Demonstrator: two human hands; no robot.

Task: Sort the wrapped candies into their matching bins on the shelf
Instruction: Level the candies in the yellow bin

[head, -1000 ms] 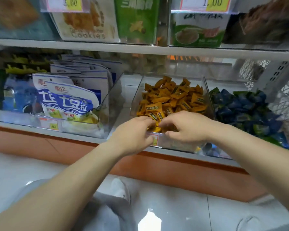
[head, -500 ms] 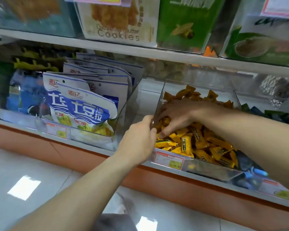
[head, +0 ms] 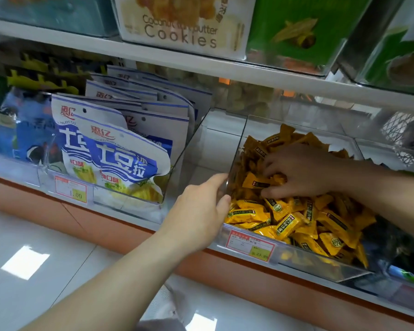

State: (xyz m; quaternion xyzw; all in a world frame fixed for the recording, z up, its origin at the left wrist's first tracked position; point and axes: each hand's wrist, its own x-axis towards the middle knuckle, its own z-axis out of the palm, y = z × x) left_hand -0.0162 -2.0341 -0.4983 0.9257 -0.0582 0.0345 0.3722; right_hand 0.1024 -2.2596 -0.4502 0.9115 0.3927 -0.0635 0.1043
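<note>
A clear plastic bin (head: 304,258) on the lower shelf holds a heap of orange and yellow wrapped candies (head: 294,220). My right hand (head: 299,170) reaches into the bin from the right, palm down, its fingers curled into the candies in the middle of the heap. My left hand (head: 198,211) is at the bin's front left corner, fingers and thumb round the clear left wall. A price label (head: 250,244) sits on the bin's front. Dark blue and green wrapped candies (head: 406,271) show in the bin to the right, mostly hidden behind my right forearm.
Left of the candy bin stands a clear bin of white and blue snack bags (head: 115,149), with a gap of bare shelf (head: 201,149) between them. Cookie boxes (head: 179,22) fill the shelf above. An orange plinth (head: 120,225) and glossy floor tiles (head: 34,259) lie below.
My right hand went from the bin's front edge deeper into the candy heap, and my view shifted left and closer. My left hand has stayed at the bin's front left corner.
</note>
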